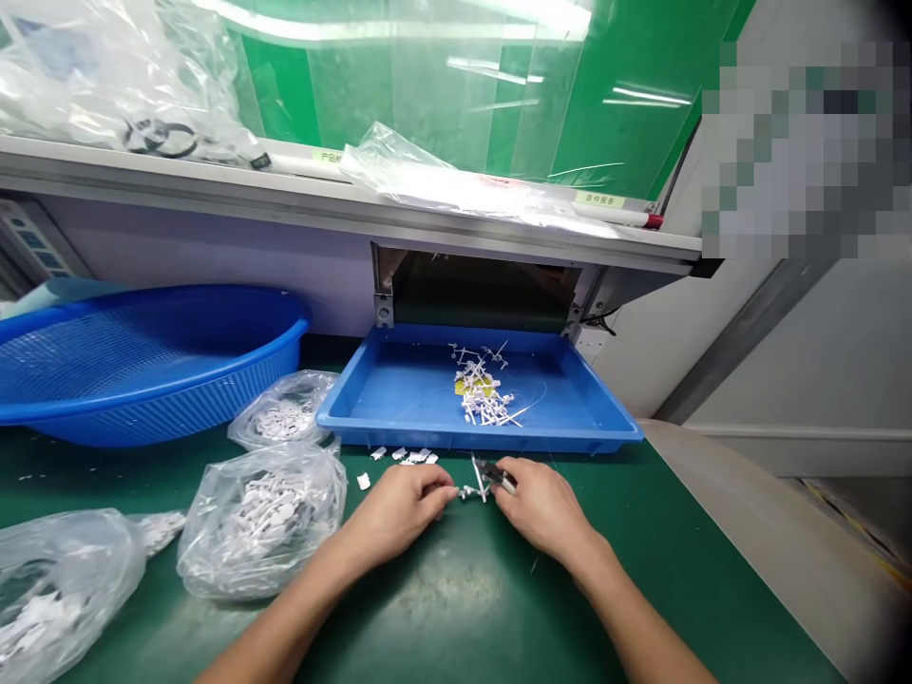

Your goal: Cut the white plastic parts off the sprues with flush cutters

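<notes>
My right hand (pixel 540 503) is closed around a pair of small nippers (pixel 493 472) with dark jaws. Those jaws lie against a thin white plastic sprue (pixel 480 483) just above the green table. From the left, my left hand (pixel 400 505) pinches one end of that sprue between thumb and fingers. Several small flat white parts (pixel 420 457) lie beyond my left hand, with a single white part (pixel 364 482) nearer to it. Behind both hands stands a shallow blue tray (pixel 484 441), holding a heap of white sprues (pixel 488 399) and something yellow beneath them.
Clear plastic bags of white parts (pixel 267 518) stand on the left of the table. A big blue plastic basket (pixel 149 408) sits behind them. Over the tray, a metal shelf (pixel 285 195) carries plastic bags and a red-capped marker (pixel 627 218). An opening (pixel 484 290) is beneath it.
</notes>
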`<state>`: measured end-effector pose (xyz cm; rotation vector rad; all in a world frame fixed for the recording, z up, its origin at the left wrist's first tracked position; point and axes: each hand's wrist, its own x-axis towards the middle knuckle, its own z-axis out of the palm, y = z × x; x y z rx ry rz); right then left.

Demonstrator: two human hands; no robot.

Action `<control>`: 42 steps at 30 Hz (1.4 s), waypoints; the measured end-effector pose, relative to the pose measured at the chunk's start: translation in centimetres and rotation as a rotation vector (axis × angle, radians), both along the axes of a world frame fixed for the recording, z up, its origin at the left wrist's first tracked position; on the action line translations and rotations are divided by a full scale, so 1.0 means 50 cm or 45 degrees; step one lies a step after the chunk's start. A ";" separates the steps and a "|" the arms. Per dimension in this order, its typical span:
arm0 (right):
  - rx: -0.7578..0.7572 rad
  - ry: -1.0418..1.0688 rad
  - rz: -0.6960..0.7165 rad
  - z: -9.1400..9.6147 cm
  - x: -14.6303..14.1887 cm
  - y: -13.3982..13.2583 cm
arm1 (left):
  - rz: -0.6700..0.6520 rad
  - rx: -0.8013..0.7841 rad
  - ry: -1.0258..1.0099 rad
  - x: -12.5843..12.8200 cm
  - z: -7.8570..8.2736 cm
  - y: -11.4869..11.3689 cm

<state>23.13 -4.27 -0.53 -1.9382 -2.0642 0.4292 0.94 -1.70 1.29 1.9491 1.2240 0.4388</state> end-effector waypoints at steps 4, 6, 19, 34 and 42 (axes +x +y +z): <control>0.187 0.118 0.118 -0.004 -0.006 -0.029 | 0.043 -0.069 -0.146 0.021 -0.010 -0.021; 0.315 0.128 0.219 0.002 -0.015 -0.047 | 0.029 -0.187 -0.262 0.028 -0.006 -0.030; 0.261 0.278 -0.096 0.021 0.028 -0.130 | 0.022 0.050 -0.494 0.032 0.005 -0.050; 0.157 0.244 0.017 -0.007 0.008 -0.121 | -0.203 0.708 -0.392 0.051 -0.025 -0.063; 0.160 0.248 0.024 -0.024 0.011 -0.123 | -0.234 0.597 -0.311 0.051 -0.026 -0.063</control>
